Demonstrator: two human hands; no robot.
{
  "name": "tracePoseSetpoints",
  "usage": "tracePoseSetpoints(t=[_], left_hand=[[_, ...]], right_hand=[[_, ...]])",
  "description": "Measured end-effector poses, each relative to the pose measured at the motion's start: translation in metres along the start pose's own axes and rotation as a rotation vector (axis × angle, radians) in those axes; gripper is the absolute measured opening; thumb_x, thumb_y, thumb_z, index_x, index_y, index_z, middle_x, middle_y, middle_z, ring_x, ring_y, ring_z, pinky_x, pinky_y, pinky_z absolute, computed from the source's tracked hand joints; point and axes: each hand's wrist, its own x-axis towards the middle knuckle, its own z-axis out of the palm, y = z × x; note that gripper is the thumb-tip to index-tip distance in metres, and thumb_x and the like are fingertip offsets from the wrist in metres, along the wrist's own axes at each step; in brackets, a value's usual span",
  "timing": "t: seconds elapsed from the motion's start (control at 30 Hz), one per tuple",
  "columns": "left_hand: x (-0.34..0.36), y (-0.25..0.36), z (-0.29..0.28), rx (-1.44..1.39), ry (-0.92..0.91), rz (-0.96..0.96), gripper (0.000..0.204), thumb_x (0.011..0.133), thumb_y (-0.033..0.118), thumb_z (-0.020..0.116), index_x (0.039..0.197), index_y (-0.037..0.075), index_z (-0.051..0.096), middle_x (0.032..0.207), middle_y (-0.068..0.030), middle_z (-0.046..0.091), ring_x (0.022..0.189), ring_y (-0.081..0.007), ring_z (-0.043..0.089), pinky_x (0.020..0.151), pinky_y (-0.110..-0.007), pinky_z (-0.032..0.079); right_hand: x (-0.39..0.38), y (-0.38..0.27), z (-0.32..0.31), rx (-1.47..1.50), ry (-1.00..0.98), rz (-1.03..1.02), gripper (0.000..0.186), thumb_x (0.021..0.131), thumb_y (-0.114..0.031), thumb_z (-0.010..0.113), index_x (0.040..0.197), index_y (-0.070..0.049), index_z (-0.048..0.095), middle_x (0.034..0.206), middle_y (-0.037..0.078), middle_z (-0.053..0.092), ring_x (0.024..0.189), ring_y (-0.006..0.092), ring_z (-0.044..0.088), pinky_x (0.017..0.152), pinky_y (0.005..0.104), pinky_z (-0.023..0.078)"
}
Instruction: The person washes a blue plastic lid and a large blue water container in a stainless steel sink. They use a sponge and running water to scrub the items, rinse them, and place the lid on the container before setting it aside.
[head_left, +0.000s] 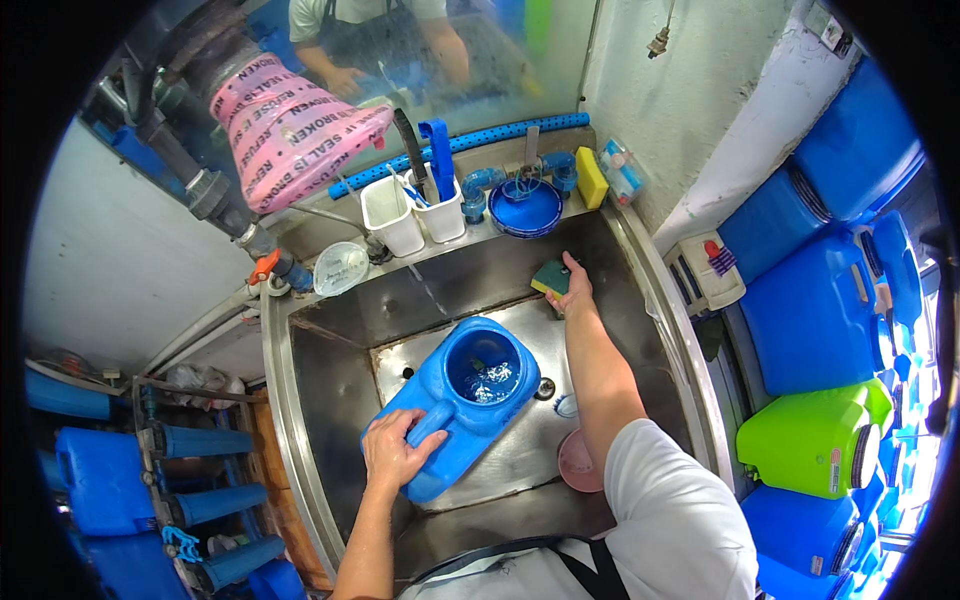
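Note:
A blue plastic jug (pixel 470 400) with a wide round mouth lies tilted in the steel sink (pixel 320 400), with some water visible inside it. My left hand (pixel 398 450) grips the jug's handle at its lower end. My right hand (pixel 572 285) reaches to the sink's back wall and closes on a yellow and green sponge (pixel 550 277). A thin stream of water (pixel 425 290) falls from a tap at the back toward the jug.
Two white tubs (pixel 415 212) with brushes, a blue bowl (pixel 526 208) and a yellow sponge (pixel 591 177) sit on the back ledge. A pink lid (pixel 577 462) lies in the sink. Blue and green jugs (pixel 815 440) stack at right. Another person stands behind the window (pixel 380 40).

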Motion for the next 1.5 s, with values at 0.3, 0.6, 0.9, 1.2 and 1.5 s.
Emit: tracePoseSetpoints(t=[0.3, 0.6, 0.9, 1.2, 1.5], left_hand=[[-0.002, 0.001, 0.002, -0.001, 0.019, 0.002, 0.043, 0.069, 0.044, 0.078, 0.091, 0.008, 0.071, 0.084, -0.0072, 0.069, 0.082, -0.0274, 0.065, 0.08, -0.04, 0.047], [-0.003, -0.003, 0.0, 0.058, 0.021, -0.008, 0.047, 0.071, 0.049, 0.075, 0.094, 0.008, 0.072, 0.09, -0.009, 0.07, 0.082, -0.0291, 0.065, 0.079, -0.039, 0.047], [-0.007, -0.019, 0.004, 0.013, 0.212, 0.123, 0.043, 0.079, 0.044, 0.07, 0.098, 0.006, 0.069, 0.102, -0.0131, 0.067, 0.097, -0.0309, 0.062, 0.086, -0.041, 0.046], [-0.033, -0.063, 0.034, -0.494, 0.422, -0.362, 0.048, 0.102, 0.038, 0.034, 0.114, 0.004, 0.066, 0.124, -0.0142, 0.061, 0.123, -0.0304, 0.049, 0.107, -0.038, 0.033], [-0.035, -0.072, 0.052, -0.552, 0.57, -0.293, 0.047, 0.101, 0.032, 0.031, 0.1, 0.005, 0.071, 0.108, -0.0151, 0.067, 0.108, -0.0333, 0.058, 0.099, -0.04, 0.039]], right_hand=[[0.008, -0.002, -0.009, -0.041, -0.016, -0.012, 0.055, 0.072, -0.052, 0.078, 0.108, -0.015, 0.058, 0.097, 0.009, 0.063, 0.081, 0.0282, 0.06, 0.05, 0.0355, 0.045], [0.01, 0.009, -0.038, -0.076, -0.367, 0.328, 0.065, 0.066, -0.071, 0.072, 0.096, -0.014, 0.067, 0.093, 0.006, 0.067, 0.084, 0.0263, 0.064, 0.052, 0.0318, 0.05], [-0.117, 0.005, -0.076, -0.064, -0.475, -0.031, 0.037, 0.079, -0.044, 0.059, 0.096, -0.012, 0.067, 0.089, 0.006, 0.068, 0.078, 0.0232, 0.065, 0.055, 0.034, 0.05], [-0.325, 0.129, -0.023, -0.794, -0.791, -1.351, 0.055, 0.064, 0.01, 0.051, 0.115, -0.006, 0.063, 0.118, 0.013, 0.064, 0.106, 0.0279, 0.062, 0.095, 0.0369, 0.05], [-0.295, 0.189, -0.032, -1.024, -0.927, -1.36, 0.059, 0.06, 0.012, 0.054, 0.111, -0.011, 0.069, 0.119, 0.016, 0.063, 0.116, 0.0346, 0.057, 0.103, 0.04, 0.043]])
